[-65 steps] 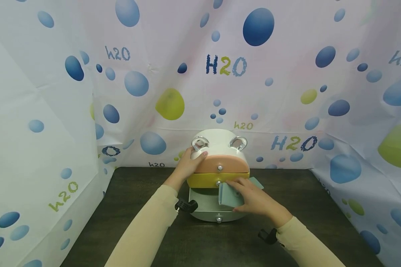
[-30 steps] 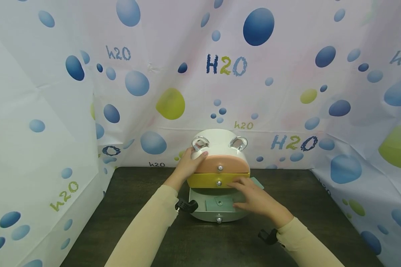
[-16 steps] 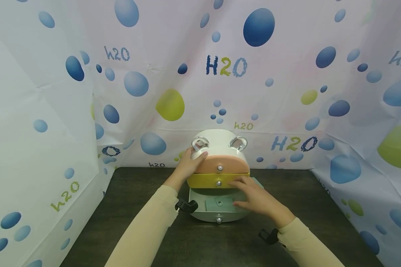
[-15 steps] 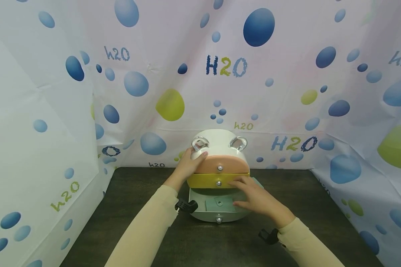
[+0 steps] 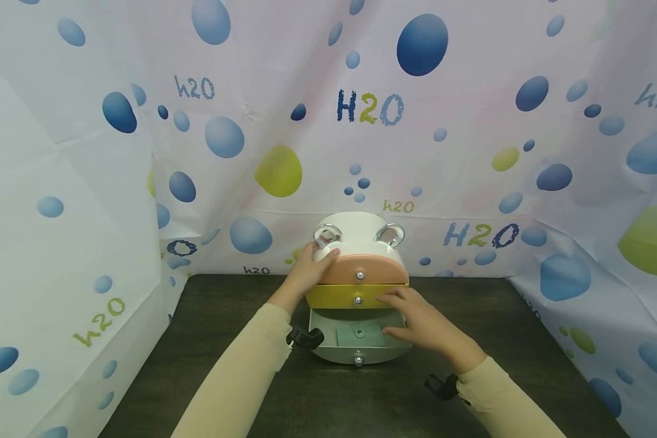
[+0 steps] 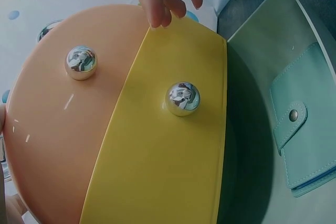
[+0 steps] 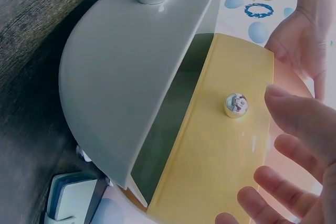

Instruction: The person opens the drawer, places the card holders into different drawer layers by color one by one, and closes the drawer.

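Observation:
A small frog-shaped drawer cabinet [image 5: 356,234] stands on the dark table, its bottom green drawer [image 5: 328,354] pulled out. Flat in that drawer lies a mint-green snap wallet [image 5: 359,334], its snap tab [image 6: 294,116] fastened. My left hand [image 5: 305,274] holds the cabinet's upper left side, thumb over the front edge. With fingers spread and loosely bent, my right hand [image 5: 424,319] holds nothing; its fingertips are at the right end of the yellow drawer [image 5: 328,296]. The peach drawer [image 5: 383,271] and the yellow one are closed.
Beside the cabinet, a second wallet-like thing [image 7: 73,200] shows in the right wrist view, mostly hidden behind my right hand in the head view. Two silver ring handles [image 5: 390,235] stick up from the cabinet top. A bubble-print cloth [image 5: 471,152] hangs behind and around.
The wallet, held over the bottom drawer in my right hand at first, now lies inside it, let go. Since then my right hand has shifted slightly right. The left hand stays put.

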Demonstrator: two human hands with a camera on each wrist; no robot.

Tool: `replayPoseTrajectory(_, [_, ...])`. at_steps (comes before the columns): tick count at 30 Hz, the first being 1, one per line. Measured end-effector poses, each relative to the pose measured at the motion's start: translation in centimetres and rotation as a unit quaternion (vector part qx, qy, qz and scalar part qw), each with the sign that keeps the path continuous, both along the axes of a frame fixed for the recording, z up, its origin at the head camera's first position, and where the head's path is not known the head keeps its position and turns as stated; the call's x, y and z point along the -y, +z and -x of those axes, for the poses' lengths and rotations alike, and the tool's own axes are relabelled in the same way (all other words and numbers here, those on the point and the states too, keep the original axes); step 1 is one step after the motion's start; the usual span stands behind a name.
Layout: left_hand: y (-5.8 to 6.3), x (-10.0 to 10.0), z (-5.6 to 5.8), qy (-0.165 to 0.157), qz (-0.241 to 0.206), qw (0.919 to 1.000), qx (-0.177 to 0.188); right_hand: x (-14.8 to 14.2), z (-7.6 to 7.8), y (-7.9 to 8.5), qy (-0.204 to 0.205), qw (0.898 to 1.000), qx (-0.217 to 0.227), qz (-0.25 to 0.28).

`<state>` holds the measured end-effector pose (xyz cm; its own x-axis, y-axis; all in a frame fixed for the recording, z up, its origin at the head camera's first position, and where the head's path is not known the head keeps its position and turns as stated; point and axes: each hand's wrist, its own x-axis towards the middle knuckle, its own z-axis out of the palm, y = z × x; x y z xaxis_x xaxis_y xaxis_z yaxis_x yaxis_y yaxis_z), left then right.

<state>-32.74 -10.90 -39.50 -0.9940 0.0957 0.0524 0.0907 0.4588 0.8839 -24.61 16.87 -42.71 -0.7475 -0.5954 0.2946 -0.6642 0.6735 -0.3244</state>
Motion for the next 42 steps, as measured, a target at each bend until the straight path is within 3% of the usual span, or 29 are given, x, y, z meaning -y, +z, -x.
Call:
replayPoseTrajectory(15, [-0.2, 0.1, 0.1, 0.0, 0.002, 1.0, -0.002, -0.5, 0.1, 0.4, -0.037, 0.999, 0.016, 0.02])
replayPoseTrajectory(35, [-0.3, 0.1, 0.1, 0.001, 0.006, 1.0, 0.002, -2.2, 0.4, 0.4, -0.088, 0.994, -0.016, 0.07])
replayPoseTrajectory(42, [-0.3, 0.1, 0.2, 0.001, 0.005, 1.0, 0.004, -2.7, 0.9, -0.3, -0.1, 0.99, -0.035, 0.092])
